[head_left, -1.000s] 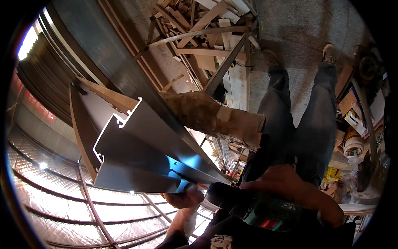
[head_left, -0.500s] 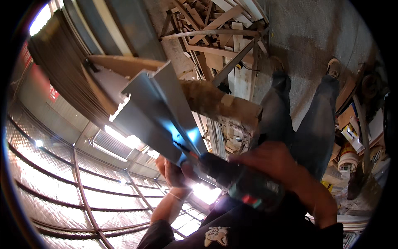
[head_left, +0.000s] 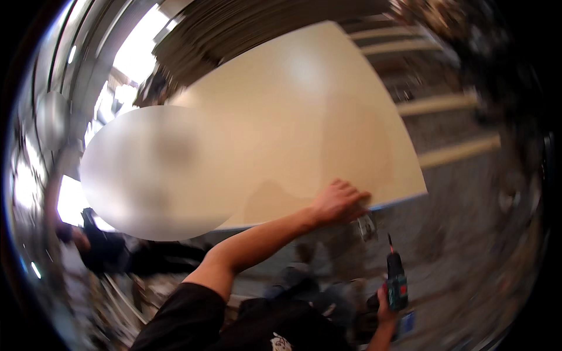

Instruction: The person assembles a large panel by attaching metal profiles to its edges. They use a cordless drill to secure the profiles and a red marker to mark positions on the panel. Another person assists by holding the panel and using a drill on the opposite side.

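Note:
My right hand (head_left: 383,305) grips a dark green cordless drill (head_left: 396,285) low at the right, its bit pointing up and away from me, touching nothing. Stretched across in front of me is my left arm, with my left hand (head_left: 339,203) closed at the near edge of a large cream-coloured panel (head_left: 293,117). A small silvery piece (head_left: 367,227), smeared by motion, hangs just under the left fingers and seems held by them; its kind is unclear.
Pale wooden battens (head_left: 459,152) lie right of the panel. A person in dark clothes (head_left: 158,255) is at the left; a blurred oval hides part of the panel there. Brown stacked sheets (head_left: 234,26) stand behind.
The view has swung from the grey metal profile, where the drill bit was pressed, to the cream panel. The drill is now away from the profile, and my left hand has moved to the panel's edge.

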{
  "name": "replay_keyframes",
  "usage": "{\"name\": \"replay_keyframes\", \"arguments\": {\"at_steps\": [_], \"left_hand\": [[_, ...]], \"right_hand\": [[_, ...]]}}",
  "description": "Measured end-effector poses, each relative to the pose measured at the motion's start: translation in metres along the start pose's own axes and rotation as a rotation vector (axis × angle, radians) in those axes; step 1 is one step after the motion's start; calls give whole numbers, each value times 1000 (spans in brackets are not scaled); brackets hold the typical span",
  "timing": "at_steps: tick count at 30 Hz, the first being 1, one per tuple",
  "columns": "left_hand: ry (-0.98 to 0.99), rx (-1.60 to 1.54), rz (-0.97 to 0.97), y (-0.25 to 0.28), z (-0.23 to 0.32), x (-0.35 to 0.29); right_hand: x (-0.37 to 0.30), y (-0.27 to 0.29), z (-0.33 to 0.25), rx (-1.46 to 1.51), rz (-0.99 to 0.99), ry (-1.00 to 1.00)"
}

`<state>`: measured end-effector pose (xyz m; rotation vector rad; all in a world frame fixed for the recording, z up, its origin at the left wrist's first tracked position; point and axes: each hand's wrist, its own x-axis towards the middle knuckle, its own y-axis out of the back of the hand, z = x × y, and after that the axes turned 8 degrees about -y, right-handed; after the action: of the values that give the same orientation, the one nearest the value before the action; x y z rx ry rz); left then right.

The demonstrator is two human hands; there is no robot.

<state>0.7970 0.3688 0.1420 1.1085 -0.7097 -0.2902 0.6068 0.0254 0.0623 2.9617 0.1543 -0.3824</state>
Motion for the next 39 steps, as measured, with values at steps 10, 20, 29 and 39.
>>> {"name": "replay_keyframes", "arguments": {"at_steps": [10, 20, 29, 39], "left_hand": [[874, -810, 626, 0, 25, -146], [688, -1522, 1883, 279, -305, -380], [1025, -1307, 1749, 289, -271, -423], [1653, 95, 724, 119, 191, -508]], "right_hand": [[-23, -121, -170, -842, -137, 552], [-17, -366, -208, -891, -358, 683], [27, -414, -220, -844, -524, 618], [107, -511, -270, -877, -1089, 869]]}}
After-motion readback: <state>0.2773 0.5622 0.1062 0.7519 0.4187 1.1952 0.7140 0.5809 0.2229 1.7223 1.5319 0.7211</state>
